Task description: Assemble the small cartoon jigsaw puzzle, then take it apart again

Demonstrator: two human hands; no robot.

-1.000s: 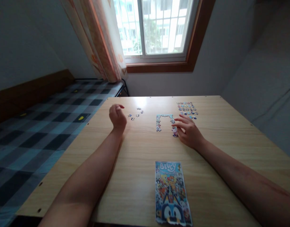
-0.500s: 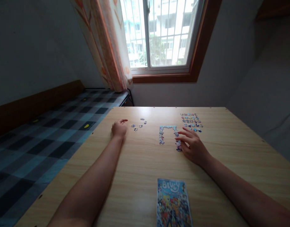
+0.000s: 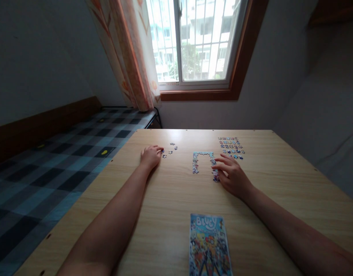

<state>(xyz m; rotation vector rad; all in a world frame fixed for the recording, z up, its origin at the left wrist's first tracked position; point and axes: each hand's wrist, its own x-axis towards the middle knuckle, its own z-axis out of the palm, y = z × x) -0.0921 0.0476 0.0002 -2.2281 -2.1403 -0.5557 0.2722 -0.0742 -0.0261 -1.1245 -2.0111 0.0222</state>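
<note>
My left hand (image 3: pixel 151 156) is at the left of the table, fingertips together on a small blue puzzle piece (image 3: pixel 163 151) that they partly hide. Several loose puzzle pieces (image 3: pixel 170 152) lie just right of it. In the middle, joined pieces form a partial puzzle border (image 3: pixel 195 163) with a top and two sides. My right hand (image 3: pixel 233 176) rests over the border's right side, fingers spread and touching it, covering part of that side.
Rows of loose puzzle pieces (image 3: pixel 230 145) lie at the back right. A colourful card lettered "Bluey" (image 3: pixel 210 245) lies near the front of the wooden table (image 3: pixel 159 230). Left of the table is a bed with checked bedding (image 3: pixel 78 157); a window (image 3: pixel 205 42) is beyond.
My left hand has moved right, its fingertips reaching the blue puzzle piece. My right hand stays on the border's right side. The view has shifted slightly.
</note>
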